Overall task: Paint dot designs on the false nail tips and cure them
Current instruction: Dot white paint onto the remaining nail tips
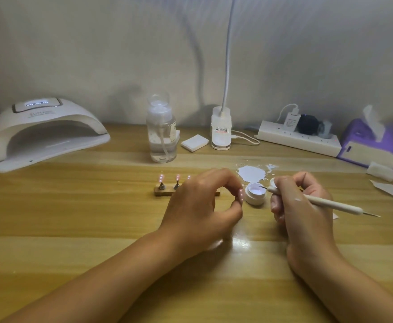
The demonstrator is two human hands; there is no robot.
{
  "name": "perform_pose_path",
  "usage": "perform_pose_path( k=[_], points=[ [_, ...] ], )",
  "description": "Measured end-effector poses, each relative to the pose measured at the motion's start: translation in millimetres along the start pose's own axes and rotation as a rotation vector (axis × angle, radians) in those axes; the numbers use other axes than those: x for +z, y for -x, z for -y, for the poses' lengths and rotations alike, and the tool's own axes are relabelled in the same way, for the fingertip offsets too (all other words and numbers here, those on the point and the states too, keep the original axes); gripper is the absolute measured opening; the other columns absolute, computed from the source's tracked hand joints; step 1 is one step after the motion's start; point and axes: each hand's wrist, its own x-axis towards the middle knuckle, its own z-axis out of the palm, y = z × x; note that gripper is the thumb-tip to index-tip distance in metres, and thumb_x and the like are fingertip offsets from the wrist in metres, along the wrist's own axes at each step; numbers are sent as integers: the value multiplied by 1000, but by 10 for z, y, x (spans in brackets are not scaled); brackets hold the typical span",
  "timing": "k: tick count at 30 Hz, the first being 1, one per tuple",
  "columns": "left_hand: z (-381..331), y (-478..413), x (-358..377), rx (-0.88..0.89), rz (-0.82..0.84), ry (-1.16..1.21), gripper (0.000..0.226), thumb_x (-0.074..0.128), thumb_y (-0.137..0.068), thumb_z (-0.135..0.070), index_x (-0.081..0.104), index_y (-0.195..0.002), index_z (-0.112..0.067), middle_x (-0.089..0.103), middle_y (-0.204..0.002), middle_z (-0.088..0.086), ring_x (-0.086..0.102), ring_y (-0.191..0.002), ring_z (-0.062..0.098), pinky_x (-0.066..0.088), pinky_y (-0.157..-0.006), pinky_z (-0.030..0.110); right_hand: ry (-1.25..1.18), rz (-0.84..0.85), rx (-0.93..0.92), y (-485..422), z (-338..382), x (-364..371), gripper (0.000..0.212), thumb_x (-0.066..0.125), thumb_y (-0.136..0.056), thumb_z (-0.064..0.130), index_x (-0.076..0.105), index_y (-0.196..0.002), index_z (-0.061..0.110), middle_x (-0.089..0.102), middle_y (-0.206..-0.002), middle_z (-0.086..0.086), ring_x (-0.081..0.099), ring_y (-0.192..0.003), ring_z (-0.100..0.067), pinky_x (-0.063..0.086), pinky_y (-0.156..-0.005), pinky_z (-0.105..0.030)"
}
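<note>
Two hands over the counter [74,217]: I see the left hand [198,206] pinching a pink nail tip [240,195], the right hand [302,206] gripping the dotting pen [330,202], its point at the white jar [252,198].

Desk layout, read from the gel pot [255,194].
Nail tip stand [158,193] at nine o'clock, the left hand's [200,206] nail tip [241,195] between; curing lamp [46,134] at ten, pump bottle [161,136] eleven, clip lamp [221,129] twelve, power strip [298,139] one, tissue box [372,148] two; the right hand's [307,210] dotting pen [335,204] at three.

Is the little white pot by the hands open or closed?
Open. The pot has no lid on, its pale inside shows, and the dotting tool points into it.
</note>
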Motion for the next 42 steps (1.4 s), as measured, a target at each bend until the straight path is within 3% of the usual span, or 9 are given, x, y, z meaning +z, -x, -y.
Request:
perform_pose_path(
  k=[3, 6, 8, 12, 20, 26, 33, 39, 42],
  points=[
    [-23, -88, -76, -58, -104, 41, 13, 73, -76, -20, 65, -77, -30, 63, -77, -24, 47, -58, 5, 31, -56, 10, 5, 5, 8, 2, -1, -4, 23, 55, -92, 4, 45, -74, 14, 45, -40, 1, 33, -37, -4, 27, -35, -14],
    [25, -201, -231, -108, -148, -38, 10, 76, -77, -26, 68, -78, -32, 66, -85, -23, 48, -78, 2, 32, -68, 12, 26, 20, 17, 3, -9, -16, 25, 56, -91, 6, 43, -72, 16, 45, -42, 1, 32, -38, -5, 27, -35, -14],
    [109, -267, -352, -144, -127, -180, 8, 76, -77, -35, 68, -76, -36, 65, -97, -21, 46, -95, 3, 28, -82, 24, 33, 29, 19, 7, -15, -16, 27, 56, -90, 7, 43, -69, 17, 45, -43, 1, 32, -39, -5, 27, -35, -14],
    [256, -324, -506, -276, 0, -345, 9, 74, -75, -48, 68, -71, -44, 53, -117, -28, 30, -120, 1, 12, -84, 24, 35, 48, 17, 9, -29, -15, 33, 56, -89, 6, 45, -63, 22, 46, -44, -1, 34, -39, -5, 27, -35, -14],
    [354, -286, -448, -250, 65, -436, 7, 74, -75, -51, 69, -72, -48, 46, -126, -29, 18, -125, -1, 1, -95, 19, 70, 77, 27, 10, -30, -13, 37, 57, -87, 11, 50, -55, 28, 47, -44, 0, 34, -38, -7, 27, -35, -15],
    [392, -251, -381, -204, 58, -530, 6, 71, -76, -52, 70, -75, -47, 41, -133, -28, 13, -132, 2, -6, -102, 26, 68, 76, 30, 24, -23, -6, 33, 59, -87, 12, 49, -57, 24, 48, -45, -2, 36, -38, -5, 28, -35, -14],
    [389, -247, -364, -163, 42, -580, 9, 69, -77, -52, 71, -79, -44, 41, -139, -22, 14, -134, 9, -3, -108, 34, 50, 73, 25, 31, -15, 3, 34, 60, -86, 10, 45, -58, 22, 47, -44, -2, 35, -37, -5, 27, -35, -13],
    [307, -223, -371, -70, 40, -690, 28, 63, -77, -59, 68, -98, -40, 36, -146, -12, 14, -140, 17, -13, -112, 40, 53, 77, 16, 23, -30, 0, 36, 59, -88, 8, 46, -58, 23, 47, -44, -2, 36, -37, -4, 29, -36, -14],
    [223, -192, -299, -21, 21, -721, 27, 65, -79, -58, 68, -95, -36, 35, -149, -6, 16, -142, 20, -13, -113, 44, 59, 67, 12, 23, -36, 4, 34, 59, -87, 9, 45, -59, 22, 47, -44, -2, 36, -37, -5, 28, -35, -13]
  ],
)
